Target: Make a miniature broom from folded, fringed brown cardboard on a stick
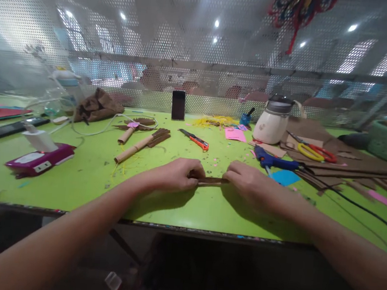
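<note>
Left hand (177, 174) and right hand (248, 182) each pinch one end of a brown paper strip (212, 181), held just above the green table (84, 175) at centre. Risk: uneven pull could tear or crease it; the glue gun (274, 162) at two o'clock lies near.

Our bare hands and forearms at the workbench

Our left hand (177, 174) and right hand (247, 183) wear no gloves, rings or watch; both forearms enter sleeveless from the frame's lower corners.
</note>
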`<state>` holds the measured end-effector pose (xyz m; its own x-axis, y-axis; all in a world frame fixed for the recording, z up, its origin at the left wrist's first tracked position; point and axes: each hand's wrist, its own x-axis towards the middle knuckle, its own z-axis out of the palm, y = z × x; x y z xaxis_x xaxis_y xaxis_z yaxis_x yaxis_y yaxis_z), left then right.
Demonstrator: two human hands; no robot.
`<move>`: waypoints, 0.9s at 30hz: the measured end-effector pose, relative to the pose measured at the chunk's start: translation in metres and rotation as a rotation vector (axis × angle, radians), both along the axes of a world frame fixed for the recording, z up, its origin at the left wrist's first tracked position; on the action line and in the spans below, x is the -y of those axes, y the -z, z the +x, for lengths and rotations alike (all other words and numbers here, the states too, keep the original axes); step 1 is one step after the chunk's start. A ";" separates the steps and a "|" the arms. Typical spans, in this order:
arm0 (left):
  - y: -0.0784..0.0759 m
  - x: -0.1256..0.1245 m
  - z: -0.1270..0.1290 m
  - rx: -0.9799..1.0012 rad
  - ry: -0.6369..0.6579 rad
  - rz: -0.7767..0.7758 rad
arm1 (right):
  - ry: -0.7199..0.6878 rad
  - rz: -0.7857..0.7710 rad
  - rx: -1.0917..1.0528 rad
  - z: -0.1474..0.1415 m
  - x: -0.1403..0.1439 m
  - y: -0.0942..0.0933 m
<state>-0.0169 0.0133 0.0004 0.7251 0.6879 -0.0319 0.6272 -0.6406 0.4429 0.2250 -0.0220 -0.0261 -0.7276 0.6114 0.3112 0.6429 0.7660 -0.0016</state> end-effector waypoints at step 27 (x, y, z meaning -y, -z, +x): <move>0.010 0.001 0.029 0.540 -0.038 -0.680 | 0.145 -0.729 -0.865 -0.007 -0.013 -0.006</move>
<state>0.0121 0.0123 -0.0097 0.7366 0.6684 -0.1035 0.2367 -0.1114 0.9652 0.2185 -0.0086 -0.0200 -0.3494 0.9130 0.2106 0.2920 0.3197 -0.9014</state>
